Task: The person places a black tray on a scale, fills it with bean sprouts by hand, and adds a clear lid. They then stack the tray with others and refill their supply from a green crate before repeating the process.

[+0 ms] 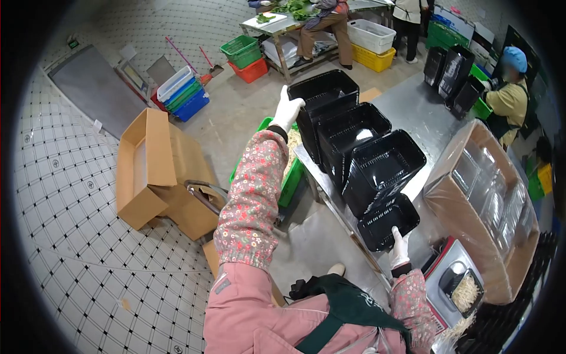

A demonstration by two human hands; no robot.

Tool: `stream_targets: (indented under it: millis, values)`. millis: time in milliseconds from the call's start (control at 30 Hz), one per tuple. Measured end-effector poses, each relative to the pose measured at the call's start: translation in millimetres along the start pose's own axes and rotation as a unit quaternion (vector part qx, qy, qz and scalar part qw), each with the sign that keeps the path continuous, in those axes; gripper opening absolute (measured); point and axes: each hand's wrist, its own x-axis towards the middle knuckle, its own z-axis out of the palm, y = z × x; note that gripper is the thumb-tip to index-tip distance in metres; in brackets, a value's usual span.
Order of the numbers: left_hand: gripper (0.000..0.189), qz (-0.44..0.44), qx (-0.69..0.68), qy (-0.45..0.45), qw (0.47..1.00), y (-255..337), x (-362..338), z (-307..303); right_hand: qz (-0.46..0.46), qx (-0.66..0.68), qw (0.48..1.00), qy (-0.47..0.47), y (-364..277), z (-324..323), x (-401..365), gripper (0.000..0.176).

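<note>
Three tall stacks of nested black plastic trays stand along the steel table's left side: a far stack [324, 89], a middle stack [355, 127] and a near stack [386, 159]. My left hand [287, 110], in a white glove, grips the rim of the far stack with the thumb on top. My right hand [400, 248], also gloved, is closed on the near rim of a single black tray [377, 227], which is tilted in front of the near stack. Beside my right arm, a black tray of pale sprout-like strands [466, 293] sits on a scale [443, 287].
On the steel table [407, 100] stands a large carton [454, 227] of plastic-wrapped black trays. More black tray stacks [457, 65] are at its far end, near a person in a blue cap [508, 100]. A green crate [289, 192] and an open cardboard box [168, 171] are left.
</note>
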Motion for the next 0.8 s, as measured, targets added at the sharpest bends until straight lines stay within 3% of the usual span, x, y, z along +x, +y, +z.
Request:
stream_targets:
  millis: [67,200,267,333,367,400,467,500,533,567,667,700,767,800]
  values:
    - [0.103,-0.016,-0.048,-0.015,0.999,36.1,-26.5,3.9,0.037,0.034,0.999,-0.019,-9.5,-2.0,-7.7,0.076]
    - [0.109,-0.026,-0.061,0.022,0.998,21.7,-12.7,-9.0,0.104,0.053,0.993,0.019,-20.9,-21.3,-29.5,0.079]
    - [0.103,0.051,-0.038,0.069,0.996,9.8,-6.2,-16.8,0.12,0.058,0.99,0.054,-23.9,-40.2,-43.5,0.08]
    - [0.064,0.185,0.062,0.121,0.973,16.8,-16.8,-23.9,0.091,0.064,0.989,-0.094,-24.4,-68.0,-64.3,0.062]
    - [0.041,0.257,0.085,0.122,0.955,19.1,-18.9,-31.4,0.109,0.066,0.985,-0.112,-47.2,-58.6,-83.7,0.054]
    - [0.03,0.325,0.163,0.158,0.918,43.9,-44.1,-11.3,0.127,0.014,0.983,-0.133,-65.0,-59.4,-100.4,0.049]
    - [0.031,0.248,-0.056,0.09,0.963,94.0,-104.6,32.4,0.108,-0.081,0.977,-0.167,-76.2,-77.3,-129.8,0.048]
    - [0.039,0.22,-0.192,0.095,0.952,118.2,-150.7,67.9,0.088,-0.12,0.967,-0.208,-79.7,-90.0,-138.9,0.047]
    - [0.047,0.204,-0.319,0.013,0.926,125.7,-177.0,79.1,0.026,-0.14,0.959,-0.246,-84.3,-101.3,-148.1,0.046]
    - [0.048,0.24,-0.074,0.037,0.967,157.3,-221.2,112.6,0.029,-0.137,0.959,-0.247,-96.4,-107.6,-159.9,0.046]
    - [0.046,0.272,-0.05,-0.097,0.956,147.2,-300.9,180.3,0.0,-0.156,0.951,-0.266,-146.2,-146.8,-178.8,0.045]
    - [0.05,0.216,-0.078,-0.152,0.961,146.3,-329.7,208.0,-0.009,-0.162,0.948,-0.273,-165.4,-160.6,-186.9,0.045]
    - [0.05,0.199,0.006,-0.314,0.928,133.9,-376.4,251.4,-0.088,-0.178,0.972,-0.125,-203.0,-194.9,-205.3,0.033]
    - [0.052,0.168,0.008,-0.382,0.909,126.9,-402.5,276.0,-0.083,-0.158,0.983,-0.041,-217.0,-217.4,-209.3,0.031]
